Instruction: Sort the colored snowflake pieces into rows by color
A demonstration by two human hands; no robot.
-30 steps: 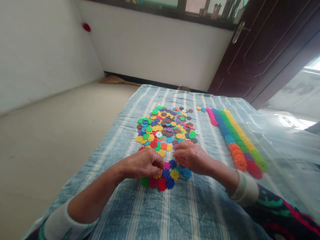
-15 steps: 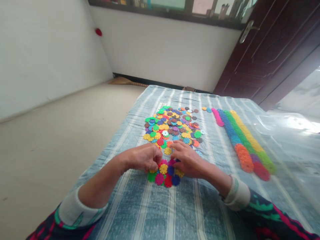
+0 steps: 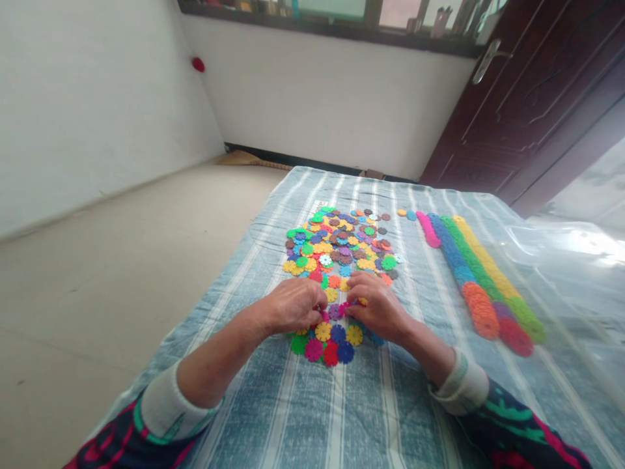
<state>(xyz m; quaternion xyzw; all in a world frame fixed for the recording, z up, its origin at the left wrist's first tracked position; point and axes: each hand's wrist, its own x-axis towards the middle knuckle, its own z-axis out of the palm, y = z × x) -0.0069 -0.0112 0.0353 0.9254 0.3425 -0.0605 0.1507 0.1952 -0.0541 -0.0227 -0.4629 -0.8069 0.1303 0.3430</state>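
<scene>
My left hand pinches a pink disc just above a small cluster of flower-shaped discs. Facing it, my right hand has its fingertips closed on another pink disc. A purple disc lies between my fingertips. Yellow, blue, red, green and pink discs overlap in the cluster nearest me. Beyond my hands spreads a loose pile of mixed-colour discs.
Overlapping rows of blue, green, yellow and orange discs run along the right of the striped cloth. A clear plastic container stands at the right edge. A dark red door is behind.
Both hands have shifted slightly away from me, off the near cluster, uncovering more of its discs. A pink disc now shows at each hand's fingertips.
</scene>
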